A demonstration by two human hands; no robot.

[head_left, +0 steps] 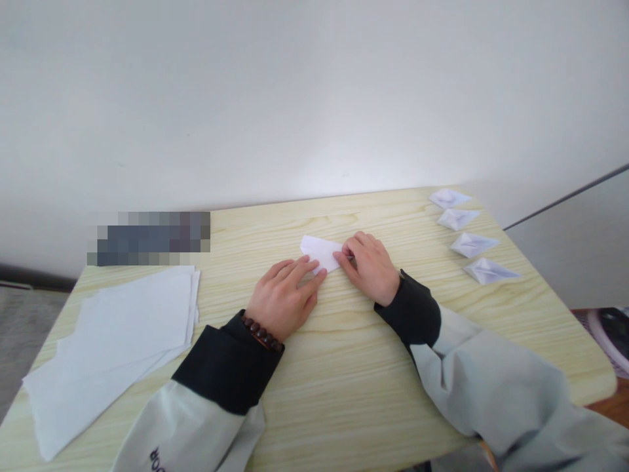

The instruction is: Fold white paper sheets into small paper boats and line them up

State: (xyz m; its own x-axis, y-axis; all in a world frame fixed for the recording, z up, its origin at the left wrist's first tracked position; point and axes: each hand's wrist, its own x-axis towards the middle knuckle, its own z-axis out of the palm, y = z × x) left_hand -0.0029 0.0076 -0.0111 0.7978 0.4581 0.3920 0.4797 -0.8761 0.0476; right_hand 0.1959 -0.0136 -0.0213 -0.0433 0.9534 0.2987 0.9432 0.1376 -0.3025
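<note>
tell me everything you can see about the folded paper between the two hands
The folded paper is a small, plain white piece, longer than wide, with straight edges and a blunt left end. It lies nearly flat on the pale wood-grain table. The left hand has its fingertips on the near edge, while the right hand pinches the right end between thumb and fingers, hiding that tip. Any finer creases are too faint to make out.

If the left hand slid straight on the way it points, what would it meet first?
The folded paper, most likely: the left hand has fingertips at the paper's near edge, though exact contact is hard to judge.
</note>
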